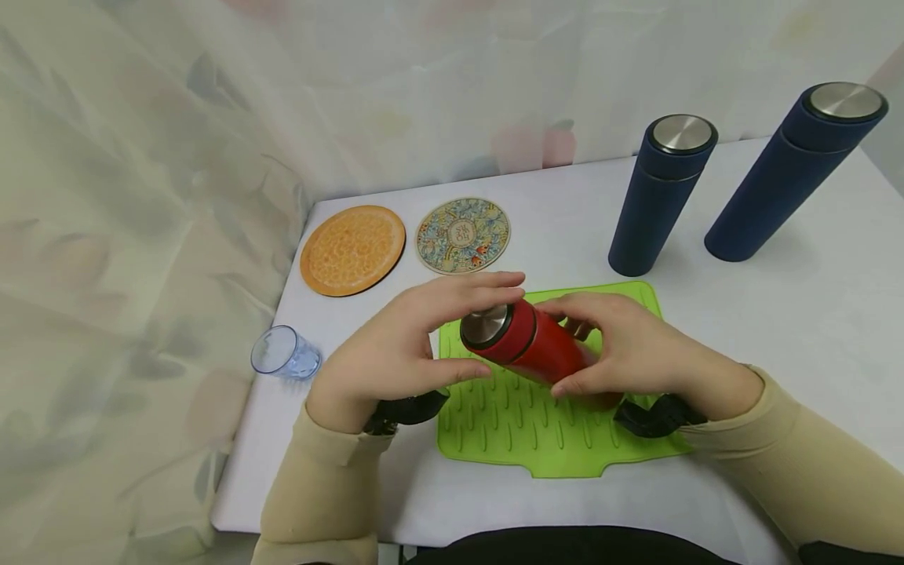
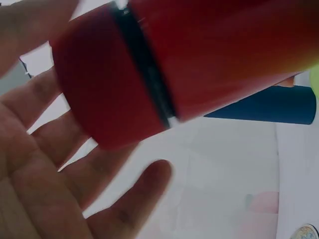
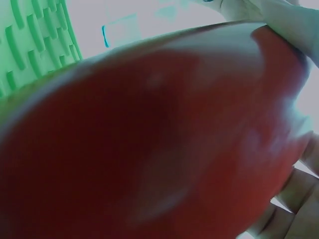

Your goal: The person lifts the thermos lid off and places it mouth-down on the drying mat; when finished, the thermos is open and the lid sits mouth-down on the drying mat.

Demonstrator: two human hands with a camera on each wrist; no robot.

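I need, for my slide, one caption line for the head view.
The right hand grips a tilted red flask over a green mat, the left hand beside the flask's cap.

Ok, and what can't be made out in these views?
- Base of the red bottle: head view, behind the right hand.
- Some fingertips of the left hand: left wrist view, behind the red cap.
- Central marking on the patterned mat: head view, too small.
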